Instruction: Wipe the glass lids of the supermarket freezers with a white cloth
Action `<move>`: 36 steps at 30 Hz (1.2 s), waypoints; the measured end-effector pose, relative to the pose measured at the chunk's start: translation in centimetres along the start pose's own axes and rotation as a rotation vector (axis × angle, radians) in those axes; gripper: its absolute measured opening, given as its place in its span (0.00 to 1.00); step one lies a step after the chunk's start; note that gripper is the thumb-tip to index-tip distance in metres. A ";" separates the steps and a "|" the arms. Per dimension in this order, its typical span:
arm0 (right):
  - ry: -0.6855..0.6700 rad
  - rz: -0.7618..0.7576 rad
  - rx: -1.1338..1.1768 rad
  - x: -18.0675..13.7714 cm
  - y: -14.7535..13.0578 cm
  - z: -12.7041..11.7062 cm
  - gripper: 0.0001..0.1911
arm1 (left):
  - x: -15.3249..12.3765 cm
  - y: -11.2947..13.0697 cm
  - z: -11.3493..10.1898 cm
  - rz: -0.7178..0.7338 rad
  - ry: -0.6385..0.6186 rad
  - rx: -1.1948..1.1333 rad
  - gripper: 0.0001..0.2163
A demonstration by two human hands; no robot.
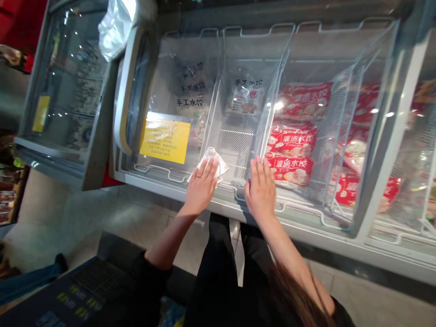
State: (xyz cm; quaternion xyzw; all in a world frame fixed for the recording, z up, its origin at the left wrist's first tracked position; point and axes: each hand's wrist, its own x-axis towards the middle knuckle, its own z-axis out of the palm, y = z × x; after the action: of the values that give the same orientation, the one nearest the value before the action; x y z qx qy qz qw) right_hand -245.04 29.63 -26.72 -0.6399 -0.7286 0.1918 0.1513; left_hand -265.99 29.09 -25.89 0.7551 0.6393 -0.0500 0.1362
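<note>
My left hand [203, 184] presses a crumpled white cloth [220, 168] against the glass lid of a chest freezer, near its front edge. The cloth sticks out past the fingertips and to the right of them. A little to the right, my right hand [261, 186] lies flat on the glass with fingers extended and holds nothing. Under the glass, wire baskets hold red dumpling bags [291, 170] to the right and a clear-and-white bag [247, 97] in the middle. A yellow notice [165, 140] is on the lid left of the cloth.
A curved grey handle [124, 91] rises on the lid's left side. A clear plastic bag [117, 27] sits at the upper left. Another glass-topped freezer [68, 91] stands left. Behind me is a dark box [88, 290]; someone's blue-trousered leg [30, 281] shows at lower left.
</note>
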 end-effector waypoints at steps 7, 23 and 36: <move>0.038 -0.003 -0.027 6.5 -2.3 1.4 0.35 | 1.7 0.8 0.0 0.177 0.049 -0.061 0.28; 0.098 0.052 -0.085 8.1 -2.3 2.4 0.35 | 7.4 -2.5 -2.0 0.220 0.079 -0.048 0.29; 0.175 0.018 -0.089 8.1 -1.4 2.8 0.42 | 15.8 -2.9 -4.1 0.217 0.149 -0.079 0.27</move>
State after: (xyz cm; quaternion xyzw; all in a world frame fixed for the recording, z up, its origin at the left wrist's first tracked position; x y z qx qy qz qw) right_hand -248.71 37.30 -28.72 -0.6670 -0.7145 0.1039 0.1840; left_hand -266.41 45.63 -26.28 0.8154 0.5639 0.0464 0.1223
